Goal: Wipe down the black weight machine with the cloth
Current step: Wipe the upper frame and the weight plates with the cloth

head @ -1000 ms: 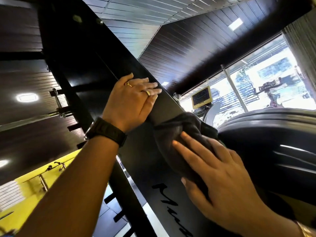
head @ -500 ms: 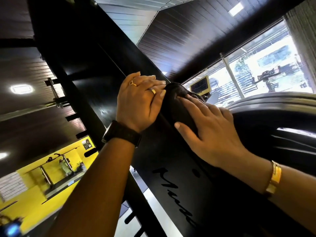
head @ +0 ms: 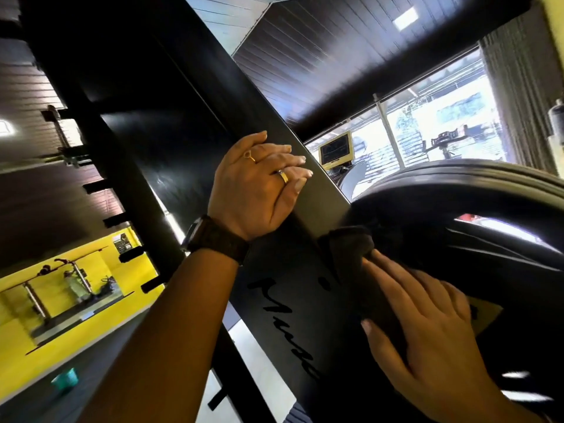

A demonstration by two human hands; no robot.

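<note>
Mid-wipe, the spread right hand (head: 427, 334) presses the cloth (head: 351, 251) on the black weight machine (head: 283, 328), five o'clock of the close-fingered left hand (head: 256, 190); next likely needs steady sweeping pressure.

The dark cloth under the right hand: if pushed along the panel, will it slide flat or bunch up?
Probably floppy: the dark cloth bunches into folds ahead of the right hand. Likely light, since that flat hand alone pins it to the tilted black machine panel. It may slide easily on that smooth, glossy surface.
</note>
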